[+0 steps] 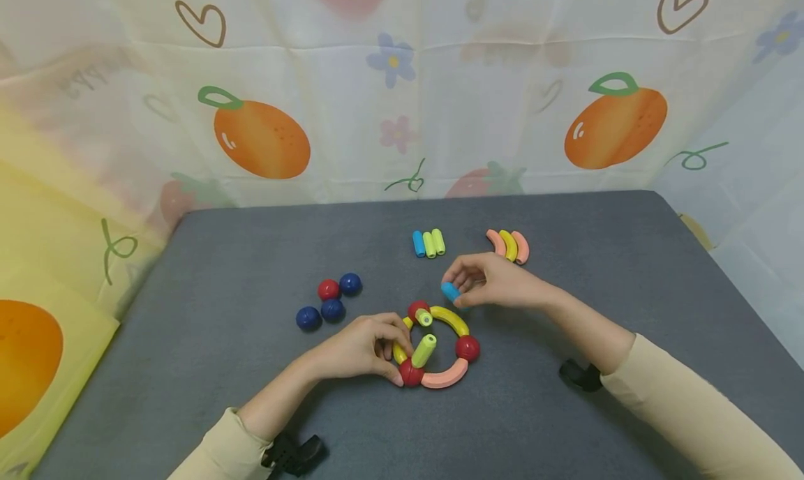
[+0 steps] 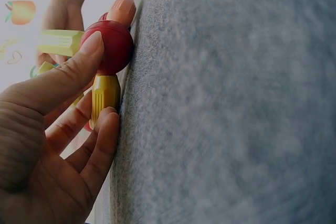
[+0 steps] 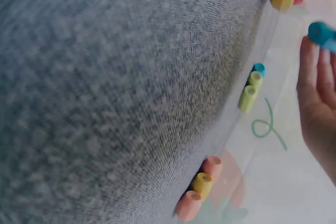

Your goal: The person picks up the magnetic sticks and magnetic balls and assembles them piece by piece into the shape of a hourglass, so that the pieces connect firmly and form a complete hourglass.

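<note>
A ring of red balls and curved sticks lies on the dark table. My left hand (image 1: 367,347) holds its near left side, thumb on a red ball (image 2: 116,51) and fingers around a yellow curved stick (image 2: 106,95). From that ball a light green stick (image 1: 424,351) stands up. Another green stick (image 1: 424,318) rises from the far red ball (image 1: 417,308). A yellow arc (image 1: 451,319), a right-hand red ball (image 1: 467,348) and a pink arc (image 1: 446,377) form the remaining side. Just beyond the ring, my right hand (image 1: 496,281) pinches a blue stick (image 1: 450,291) above the table.
Left of the ring sit several balls, dark blue ones (image 1: 333,310) and one red ball (image 1: 329,289). Farther back lie a blue stick (image 1: 419,244) and two light green sticks (image 1: 430,245). Pink and yellow curved sticks (image 1: 508,245) lie behind my right hand. A patterned curtain (image 1: 440,117) hangs behind the table.
</note>
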`<state>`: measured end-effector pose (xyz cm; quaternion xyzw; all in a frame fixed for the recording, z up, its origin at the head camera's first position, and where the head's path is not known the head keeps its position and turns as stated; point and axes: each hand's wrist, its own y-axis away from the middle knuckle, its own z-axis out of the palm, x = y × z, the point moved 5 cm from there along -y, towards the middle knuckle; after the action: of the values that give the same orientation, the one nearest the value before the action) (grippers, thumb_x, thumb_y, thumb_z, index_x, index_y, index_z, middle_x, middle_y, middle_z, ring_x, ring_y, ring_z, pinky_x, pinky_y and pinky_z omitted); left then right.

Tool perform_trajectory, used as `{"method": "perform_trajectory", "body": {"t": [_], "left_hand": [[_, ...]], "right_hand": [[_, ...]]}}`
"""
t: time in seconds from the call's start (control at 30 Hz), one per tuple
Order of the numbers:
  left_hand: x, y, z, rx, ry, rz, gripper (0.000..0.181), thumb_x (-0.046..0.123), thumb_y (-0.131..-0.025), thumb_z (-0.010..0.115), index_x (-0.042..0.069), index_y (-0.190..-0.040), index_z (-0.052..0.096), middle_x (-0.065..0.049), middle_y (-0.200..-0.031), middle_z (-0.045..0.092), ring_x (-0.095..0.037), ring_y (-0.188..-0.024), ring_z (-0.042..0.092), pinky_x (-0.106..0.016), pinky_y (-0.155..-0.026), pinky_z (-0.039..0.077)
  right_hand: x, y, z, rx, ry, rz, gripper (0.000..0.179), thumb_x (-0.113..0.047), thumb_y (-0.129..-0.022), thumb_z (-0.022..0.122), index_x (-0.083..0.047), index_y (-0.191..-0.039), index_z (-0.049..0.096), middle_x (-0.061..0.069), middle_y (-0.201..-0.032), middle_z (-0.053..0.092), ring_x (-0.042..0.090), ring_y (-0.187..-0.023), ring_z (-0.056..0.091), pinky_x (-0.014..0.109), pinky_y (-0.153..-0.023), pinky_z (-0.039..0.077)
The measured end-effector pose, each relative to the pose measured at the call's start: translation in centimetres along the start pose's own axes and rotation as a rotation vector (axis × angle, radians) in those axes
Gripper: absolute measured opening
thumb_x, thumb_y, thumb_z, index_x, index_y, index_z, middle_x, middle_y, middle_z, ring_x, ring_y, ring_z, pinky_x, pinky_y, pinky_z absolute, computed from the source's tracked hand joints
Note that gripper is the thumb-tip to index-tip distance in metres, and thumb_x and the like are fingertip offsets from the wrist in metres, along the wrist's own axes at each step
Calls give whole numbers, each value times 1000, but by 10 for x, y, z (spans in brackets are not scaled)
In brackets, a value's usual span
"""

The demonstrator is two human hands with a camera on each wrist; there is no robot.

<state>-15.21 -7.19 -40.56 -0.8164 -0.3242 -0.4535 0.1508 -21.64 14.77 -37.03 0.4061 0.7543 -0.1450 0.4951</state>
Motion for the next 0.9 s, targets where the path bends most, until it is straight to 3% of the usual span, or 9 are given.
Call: {"method": "perform_trajectory", "body": {"t": [0.4, 0.9], "left_hand": [[-1, 0, 1, -8, -7, -16, 28, 26, -73, 88, 19, -96, 74, 0, -108, 63, -6, -73, 55, -18, -65, 51], [0, 0, 1, -7, -12, -12, 28, 28, -73, 87, 19, -96, 74, 0, -108, 64, -4, -72, 54, -18, -64, 50]], "right_hand": [[-6, 10, 12, -193, -119, -96, 28, -12, -81, 79, -9, -106, 66, 7, -98, 67, 20, -92, 67, 34, -79, 60], [-4, 8, 27, -247, -92, -124, 27, -12, -81, 80, -12, -105, 66, 4, -98, 67, 19, -90, 65, 31, -79, 59]]}}
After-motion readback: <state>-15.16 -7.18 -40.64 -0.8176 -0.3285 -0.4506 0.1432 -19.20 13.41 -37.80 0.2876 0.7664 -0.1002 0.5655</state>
